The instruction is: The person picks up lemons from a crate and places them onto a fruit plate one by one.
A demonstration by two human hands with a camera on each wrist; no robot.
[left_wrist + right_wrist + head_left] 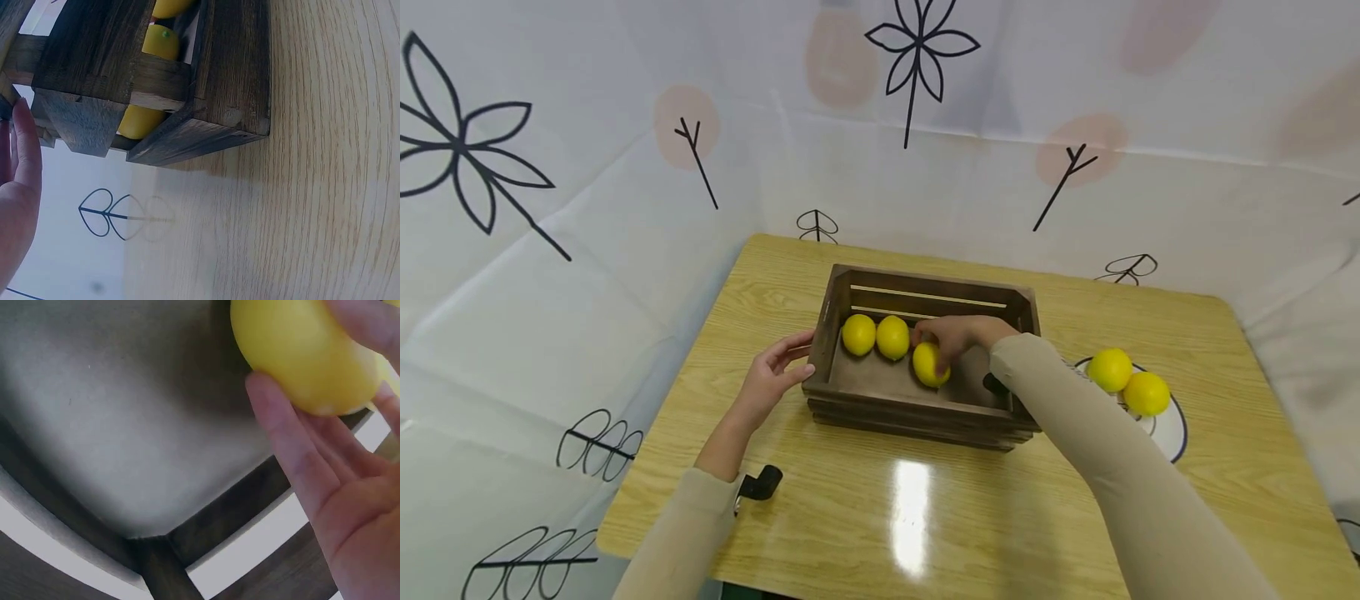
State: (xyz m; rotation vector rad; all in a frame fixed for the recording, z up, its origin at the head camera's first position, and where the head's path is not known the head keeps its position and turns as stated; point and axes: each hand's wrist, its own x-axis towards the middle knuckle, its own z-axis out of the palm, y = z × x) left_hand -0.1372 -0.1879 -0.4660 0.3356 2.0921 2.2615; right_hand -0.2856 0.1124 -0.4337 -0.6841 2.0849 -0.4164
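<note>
My right hand (958,335) reaches into the brown slatted wooden crate (910,423) and grips a yellow lemon (927,365) between thumb and fingers. In the right wrist view that lemon (306,356) is close over the crate's grey floor, with fingertips along its side. Two more lemons sit side by side at the crate's left, a left one (858,334) and a right one (892,337). My left hand (767,377) rests against the crate's left end, thumb near the front corner. In the left wrist view, its extended fingers (26,147) touch a slat.
A white plate (1176,433) with a dark blue rim holds two lemons (1129,382) on the right, partly behind my right sleeve. The crate stands on a light wooden table (820,508). Patterned white cloth (880,183) hangs behind and beside the table.
</note>
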